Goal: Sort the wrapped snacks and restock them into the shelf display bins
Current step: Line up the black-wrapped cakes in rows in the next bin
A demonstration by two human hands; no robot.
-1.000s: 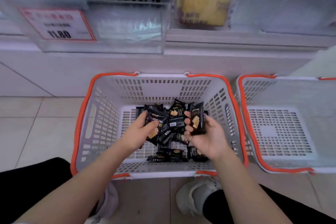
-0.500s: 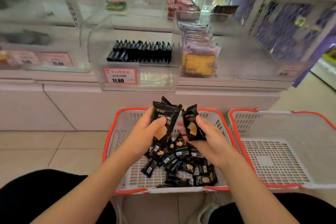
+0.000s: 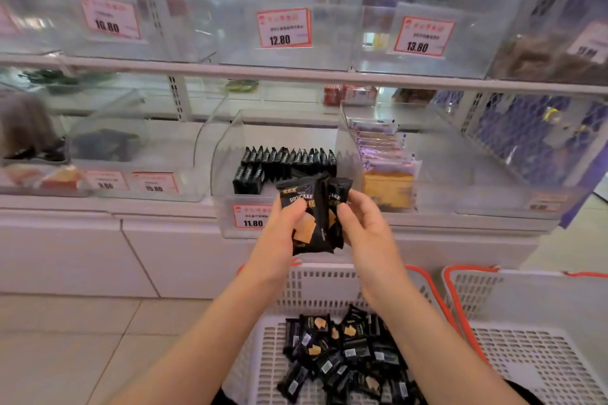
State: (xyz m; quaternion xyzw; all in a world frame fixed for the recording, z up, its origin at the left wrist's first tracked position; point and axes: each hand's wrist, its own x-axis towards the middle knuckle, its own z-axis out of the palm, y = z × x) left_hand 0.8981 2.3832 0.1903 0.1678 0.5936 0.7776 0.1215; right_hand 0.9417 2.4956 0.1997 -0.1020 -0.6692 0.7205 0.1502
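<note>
Our left hand [image 3: 283, 233] grips a black wrapped snack [image 3: 307, 219] upright, thumb across its label, so it can slot in on edge like the packs already standing in rows in the clear display bin [image 3: 227, 154] just behind. Our right hand [image 3: 363, 223] pinches a second black snack [image 3: 339, 197] pressed against the first, likely squaring the pair. Below, more loose packs lie in the white basket [image 3: 322, 286]; the next basket [image 3: 526, 355] holds none in view.

Glossy black film on the snack packs [image 3: 307, 220]; clear, shiny plastic for the display bin [image 3: 223, 154]. Matt white perforated plastic, orange-rimmed, for the basket [image 3: 316, 286] at lower centre.
</note>
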